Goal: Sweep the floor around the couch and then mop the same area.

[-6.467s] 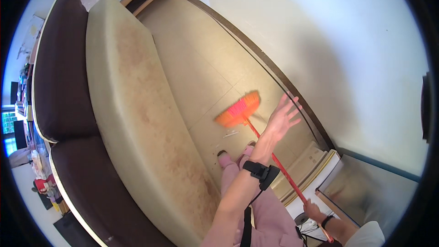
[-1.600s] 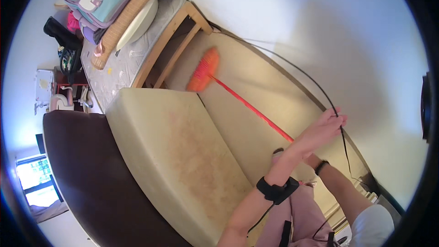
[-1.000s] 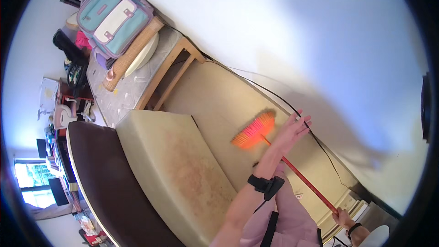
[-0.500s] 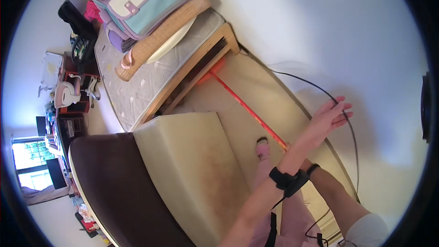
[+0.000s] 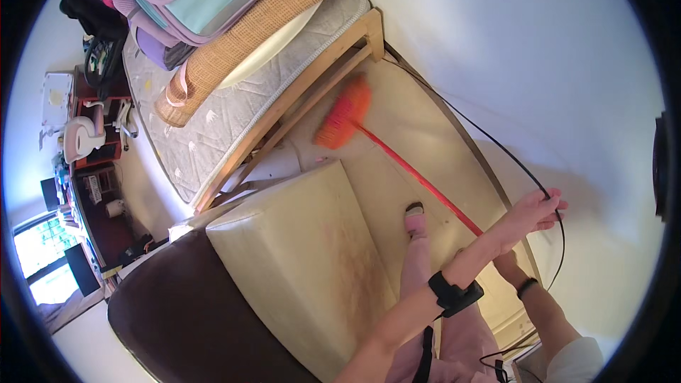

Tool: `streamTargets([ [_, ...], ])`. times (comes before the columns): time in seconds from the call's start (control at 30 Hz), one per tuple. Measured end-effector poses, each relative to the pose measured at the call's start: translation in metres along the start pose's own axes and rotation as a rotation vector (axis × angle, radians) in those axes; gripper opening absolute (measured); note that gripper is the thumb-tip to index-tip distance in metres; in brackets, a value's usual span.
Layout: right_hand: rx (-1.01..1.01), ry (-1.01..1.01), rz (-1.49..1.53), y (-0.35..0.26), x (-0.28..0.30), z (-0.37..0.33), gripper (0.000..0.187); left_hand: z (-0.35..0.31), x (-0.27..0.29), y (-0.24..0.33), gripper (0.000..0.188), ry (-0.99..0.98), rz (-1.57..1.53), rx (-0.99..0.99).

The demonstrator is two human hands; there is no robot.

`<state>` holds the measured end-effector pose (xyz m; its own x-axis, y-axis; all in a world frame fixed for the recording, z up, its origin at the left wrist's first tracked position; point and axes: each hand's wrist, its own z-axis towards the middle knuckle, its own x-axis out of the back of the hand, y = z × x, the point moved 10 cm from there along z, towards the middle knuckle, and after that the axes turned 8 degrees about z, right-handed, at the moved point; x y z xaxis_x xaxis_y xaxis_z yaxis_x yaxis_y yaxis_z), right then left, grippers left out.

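While sofa (image 5: 298, 241) flanks broom (image 5: 345, 115), bed (image 5: 234, 124) beyond

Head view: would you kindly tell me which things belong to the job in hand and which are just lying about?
In use:
broom, in the right hand, grip partly hidden
black cable, in the left hand

Lying about:
backpack
rolled mat, beside the backpack
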<state>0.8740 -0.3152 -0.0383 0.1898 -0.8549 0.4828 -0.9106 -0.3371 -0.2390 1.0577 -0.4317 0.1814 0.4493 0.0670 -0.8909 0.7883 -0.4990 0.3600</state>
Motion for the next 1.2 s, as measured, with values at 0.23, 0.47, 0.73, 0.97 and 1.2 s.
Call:
streamTargets([
  [0.23, 0.020, 0.056, 0.196, 0.046, 0.032, -0.107, 0.017, 0.007, -0.012, -0.012, 0.050, -0.038, 0.004, 0.016],
  [0.47, 0.179, -0.117, 0.264, -0.051, 0.039, -0.002, 0.018, 0.009, -0.021, -0.011, 0.052, -0.085, -0.022, 0.009],
  [0.73, 0.251, 0.135, -0.276, -0.165, 0.083, 0.053, 0.013, -0.011, -0.003, 0.001, 0.052, -0.025, -0.035, -0.003],
  [0.97, 0.015, 0.171, -0.413, -0.081, 0.099, -0.059, 0.012, -0.019, -0.013, 0.019, 0.044, -0.029, -0.052, -0.012],
  [1.2, -0.177, 0.194, -0.206, -0.013, 0.131, -0.161, 0.015, -0.015, -0.020, -0.004, 0.048, -0.018, -0.099, 0.033],
])
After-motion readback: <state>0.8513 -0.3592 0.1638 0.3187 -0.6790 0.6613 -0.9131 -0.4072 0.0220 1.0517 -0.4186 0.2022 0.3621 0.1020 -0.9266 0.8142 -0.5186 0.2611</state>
